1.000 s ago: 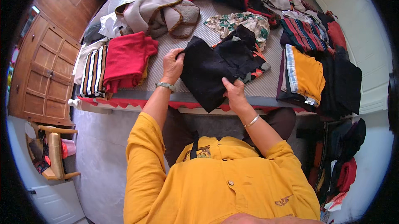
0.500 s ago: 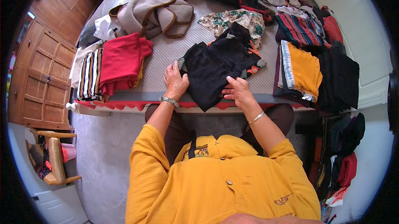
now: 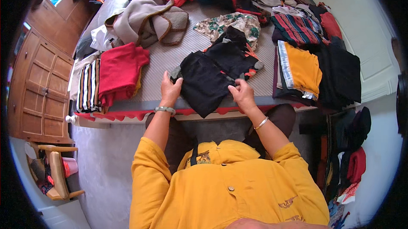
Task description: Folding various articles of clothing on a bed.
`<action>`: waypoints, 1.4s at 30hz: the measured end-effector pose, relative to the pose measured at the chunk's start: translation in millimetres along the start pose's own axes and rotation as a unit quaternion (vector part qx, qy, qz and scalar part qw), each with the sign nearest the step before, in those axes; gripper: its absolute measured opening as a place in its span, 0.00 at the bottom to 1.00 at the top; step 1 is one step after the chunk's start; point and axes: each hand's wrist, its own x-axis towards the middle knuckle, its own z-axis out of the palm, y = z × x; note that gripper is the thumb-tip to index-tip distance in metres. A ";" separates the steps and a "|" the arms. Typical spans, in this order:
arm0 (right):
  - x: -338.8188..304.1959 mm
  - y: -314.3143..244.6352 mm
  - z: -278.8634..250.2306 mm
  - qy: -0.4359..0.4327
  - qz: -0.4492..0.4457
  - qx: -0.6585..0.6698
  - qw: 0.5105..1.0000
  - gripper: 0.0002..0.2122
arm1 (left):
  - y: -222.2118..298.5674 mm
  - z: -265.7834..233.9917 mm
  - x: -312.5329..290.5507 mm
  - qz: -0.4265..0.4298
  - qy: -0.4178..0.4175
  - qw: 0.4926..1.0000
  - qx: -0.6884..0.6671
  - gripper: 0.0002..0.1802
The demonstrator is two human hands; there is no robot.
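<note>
A black garment [image 3: 202, 82], partly folded, lies on the bed with a pointed corner hanging over the front edge. Grey and orange patterned cloth shows along its sides; its exact kind is unclear. At its left edge is my left hand [image 3: 171, 92], thumb and fingers apart, touching a grey patch of the cloth. My right hand [image 3: 243, 96] pinches the garment's near right edge between thumb and fingers. Just beyond it lies a cream floral cloth [image 3: 238, 24] with green patches.
Left on the bed [image 3: 157, 86] are a red folded cloth [image 3: 121, 71], a striped cloth [image 3: 88, 85] and a grey-brown fleece [image 3: 140, 18]. Yellow [image 3: 304, 69] and black folded clothes [image 3: 340, 73] are stacked right. A wooden chair [image 3: 59, 173] stands at lower left.
My left hand's fingers have spread apart at the garment's left edge. My right hand's fingers have closed in on its right edge. The view has shifted slightly.
</note>
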 end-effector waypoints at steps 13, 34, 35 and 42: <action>-54.1 -24.5 61.5 -0.053 -0.439 -0.287 0.850 0.31 | 3.4 7.2 -2.6 -0.236 -0.047 0.925 -0.293 0.36; -44.3 -51.8 54.8 -0.074 -0.352 0.041 0.932 0.15 | 29.2 -28.0 -9.6 -0.112 0.016 0.919 -0.378 0.31; -39.7 -50.4 51.2 -0.063 -0.316 0.098 0.942 0.13 | 65.1 -31.3 -11.3 -0.099 0.007 0.918 -0.383 0.32; 19.7 -52.5 -27.4 0.023 -0.069 0.390 0.918 0.13 | 184.2 9.1 37.7 -0.015 -0.098 0.940 -0.326 0.31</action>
